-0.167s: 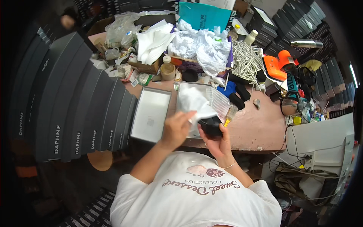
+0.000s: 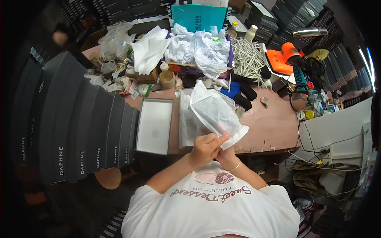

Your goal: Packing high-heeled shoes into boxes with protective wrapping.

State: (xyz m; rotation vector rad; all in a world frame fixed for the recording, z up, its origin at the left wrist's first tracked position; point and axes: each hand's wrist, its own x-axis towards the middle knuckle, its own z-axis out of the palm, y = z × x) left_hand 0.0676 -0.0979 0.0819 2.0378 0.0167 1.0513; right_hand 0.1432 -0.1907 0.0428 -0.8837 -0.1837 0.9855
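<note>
A thin white bag (image 2: pixel 216 109) stands over the front of the table, held in both hands. My left hand (image 2: pixel 206 150) is closed, pinching its lower edge. My right hand (image 2: pixel 227 156) is at the bag's lower end, its fingers mostly hidden by the white material. The black item it gripped a moment ago, perhaps a shoe, is covered now. Behind the bag lies an open box (image 2: pixel 183 121), partly hidden. Left of it is a shallow grey-rimmed tray or box lid (image 2: pixel 154 127), white inside.
Tall dark grey boxes (image 2: pixel 75 119) stand at the left. At the back are white sheets (image 2: pixel 151 49), crumpled white paper (image 2: pixel 198 51), a glue-coloured bottle (image 2: pixel 167 77) and a heap of pale sticks (image 2: pixel 248 57). An orange device (image 2: pixel 279 61) sits at the right.
The white bag has come over the black item and hides it. My left hand has moved right and down, next to my right hand. The whole view has shifted slightly.
</note>
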